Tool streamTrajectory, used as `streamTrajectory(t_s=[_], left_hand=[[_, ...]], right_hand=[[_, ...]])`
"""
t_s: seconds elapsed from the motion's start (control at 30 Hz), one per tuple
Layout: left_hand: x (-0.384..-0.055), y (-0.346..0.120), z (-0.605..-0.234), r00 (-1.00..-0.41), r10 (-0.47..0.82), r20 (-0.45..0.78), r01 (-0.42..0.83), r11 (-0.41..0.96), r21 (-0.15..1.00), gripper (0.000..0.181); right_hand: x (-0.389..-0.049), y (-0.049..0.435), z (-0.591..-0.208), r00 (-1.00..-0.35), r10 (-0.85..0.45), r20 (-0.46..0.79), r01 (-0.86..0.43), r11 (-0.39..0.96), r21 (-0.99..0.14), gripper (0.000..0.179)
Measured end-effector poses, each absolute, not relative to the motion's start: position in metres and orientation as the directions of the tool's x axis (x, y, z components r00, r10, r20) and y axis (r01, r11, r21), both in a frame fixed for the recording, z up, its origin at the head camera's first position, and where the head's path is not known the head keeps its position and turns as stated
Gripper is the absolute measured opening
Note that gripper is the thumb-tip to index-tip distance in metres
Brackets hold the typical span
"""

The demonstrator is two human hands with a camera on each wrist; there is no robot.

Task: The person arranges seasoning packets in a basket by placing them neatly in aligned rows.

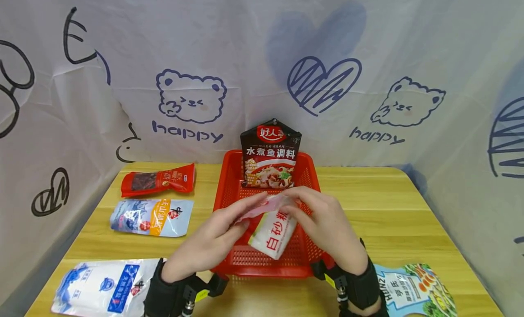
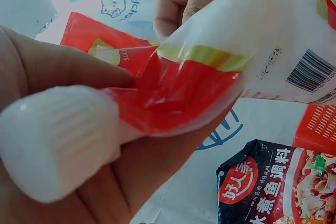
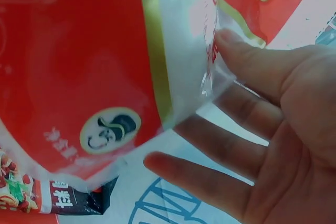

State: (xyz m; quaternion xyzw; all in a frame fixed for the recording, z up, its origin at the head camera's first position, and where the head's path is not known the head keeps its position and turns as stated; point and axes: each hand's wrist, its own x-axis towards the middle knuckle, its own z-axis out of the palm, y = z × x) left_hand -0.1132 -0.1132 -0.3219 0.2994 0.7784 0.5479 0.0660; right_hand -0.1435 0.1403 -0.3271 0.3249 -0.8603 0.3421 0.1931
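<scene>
A white and red pouch of sugar (image 1: 273, 235) is held over the red basket (image 1: 266, 270), its lower part hanging inside the basket's outline. My left hand (image 1: 210, 239) grips one end of it; the left wrist view shows a white ribbed cap (image 2: 60, 142) on the spout, with the thumb and fingers around the red section beside it. Across from it, my right hand (image 1: 327, 219) pinches the pouch's edge between thumb and forefinger, the other fingers (image 3: 210, 182) spread apart in the right wrist view. The pouch is bent, and the hands hide part of its top.
Inside the basket's far end a black and red fish seasoning packet (image 1: 270, 158) leans upright. At left lie a red snack bag (image 1: 157, 180), a light blue pouch (image 1: 149, 217) and a white and blue pouch (image 1: 102, 287). A Heinz pouch (image 1: 413, 292) lies front right.
</scene>
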Motion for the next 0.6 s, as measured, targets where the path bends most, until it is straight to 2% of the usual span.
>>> streamTrajectory(t_s=[0.17, 0.43, 0.6], left_hand=[[-0.1142, -0.1153, -0.3220, -0.835, 0.486, 0.256, 0.349, 0.109, 0.931, 0.052], [-0.1161, -0.1183, -0.3218, -0.885, 0.306, 0.351, 0.408, 0.150, 0.901, 0.038], [-0.1174, -0.1171, -0.3210, -0.902, 0.227, 0.368, 0.402, 0.126, 0.907, 0.044]], right_hand=[[-0.1431, 0.1385, -0.3260, -0.713, -0.392, 0.581, -0.684, 0.571, -0.455, 0.024], [-0.1449, 0.1392, -0.3275, -0.729, -0.318, 0.606, -0.657, 0.573, -0.490, 0.019], [-0.1450, 0.1406, -0.3274, -0.742, -0.265, 0.616, -0.637, 0.563, -0.526, 0.018]])
